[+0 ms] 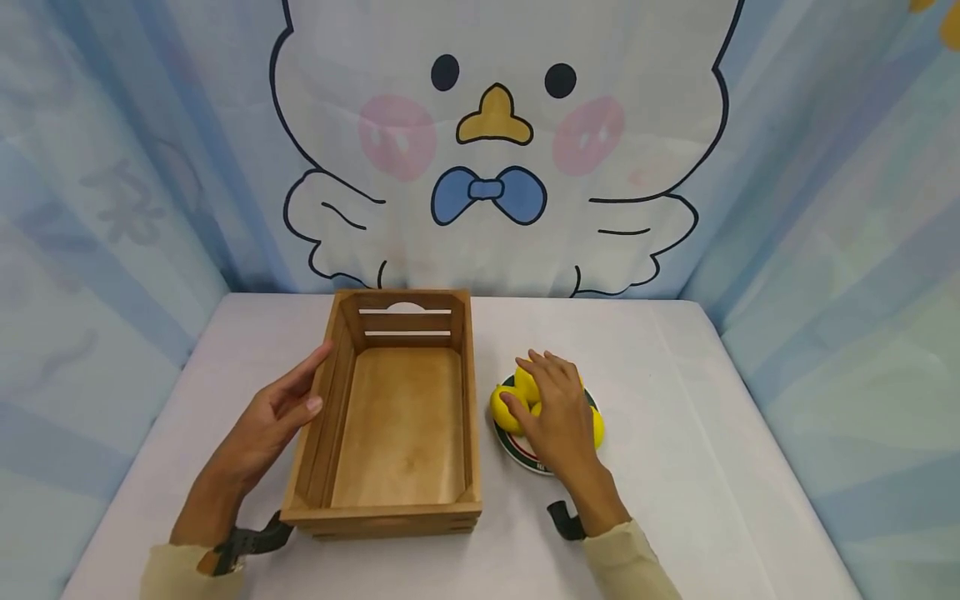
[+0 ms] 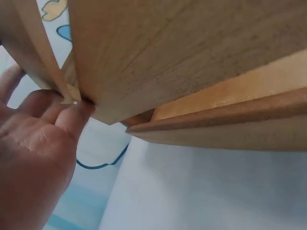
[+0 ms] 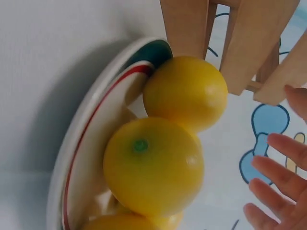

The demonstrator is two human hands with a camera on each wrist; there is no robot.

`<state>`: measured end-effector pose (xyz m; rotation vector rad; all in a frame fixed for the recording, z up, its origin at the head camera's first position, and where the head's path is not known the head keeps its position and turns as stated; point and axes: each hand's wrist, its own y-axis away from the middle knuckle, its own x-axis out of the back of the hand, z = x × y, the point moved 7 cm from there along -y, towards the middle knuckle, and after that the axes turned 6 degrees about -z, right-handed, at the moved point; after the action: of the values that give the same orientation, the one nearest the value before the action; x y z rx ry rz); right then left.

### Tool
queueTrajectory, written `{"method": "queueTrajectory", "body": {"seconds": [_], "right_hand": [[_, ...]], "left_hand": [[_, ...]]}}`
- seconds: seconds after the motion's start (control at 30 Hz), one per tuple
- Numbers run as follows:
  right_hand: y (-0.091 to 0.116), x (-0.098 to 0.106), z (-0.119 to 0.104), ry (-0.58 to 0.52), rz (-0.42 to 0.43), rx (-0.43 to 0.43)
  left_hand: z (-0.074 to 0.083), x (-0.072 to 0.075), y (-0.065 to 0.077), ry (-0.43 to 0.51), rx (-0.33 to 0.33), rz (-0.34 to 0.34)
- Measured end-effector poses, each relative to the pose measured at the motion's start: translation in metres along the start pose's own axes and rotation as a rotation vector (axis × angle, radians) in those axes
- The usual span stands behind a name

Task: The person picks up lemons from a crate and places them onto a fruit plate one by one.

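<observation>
A wooden crate with slatted sides stands left of the table's middle, its inside bare. My left hand holds the crate's left side; in the left wrist view, curled fingers meet the slats. To the right of the crate, several round yellow fruits lie on a white plate with a green and red rim. Above them hovers my right hand, fingers spread and loosely bent. In the right wrist view this hand is apart from the nearest fruit, with nothing in its grasp. It hides part of the plate.
A white cloth covers the table. Behind it hangs a curtain with a cartoon bird, and pale blue curtains close off the sides. Dark straps with camera mounts sit on my wrists.
</observation>
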<state>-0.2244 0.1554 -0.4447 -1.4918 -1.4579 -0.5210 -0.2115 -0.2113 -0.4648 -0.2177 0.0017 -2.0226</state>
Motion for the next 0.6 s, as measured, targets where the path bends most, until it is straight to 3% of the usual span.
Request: {"method": "queueTrajectory", "body": {"seconds": [0.2,0.37,0.47,0.6], "right_hand": [[-0.004,0.008,-0.004,0.028,0.021,0.046],[-0.01,0.016,-0.007,0.037,0.029,0.084],[-0.013,0.019,-0.007,0.037,0.011,0.078],[-0.015,0.022,-0.006,0.047,-0.034,0.044]], "left_hand": [[0.022,0.007,0.012,-0.334,0.089,0.019],[0.052,0.014,0.02,-0.638,0.102,0.075],[0.077,0.018,0.024,-0.816,0.065,0.162],[0.112,0.018,0.024,-1.005,-0.044,0.314]]}}
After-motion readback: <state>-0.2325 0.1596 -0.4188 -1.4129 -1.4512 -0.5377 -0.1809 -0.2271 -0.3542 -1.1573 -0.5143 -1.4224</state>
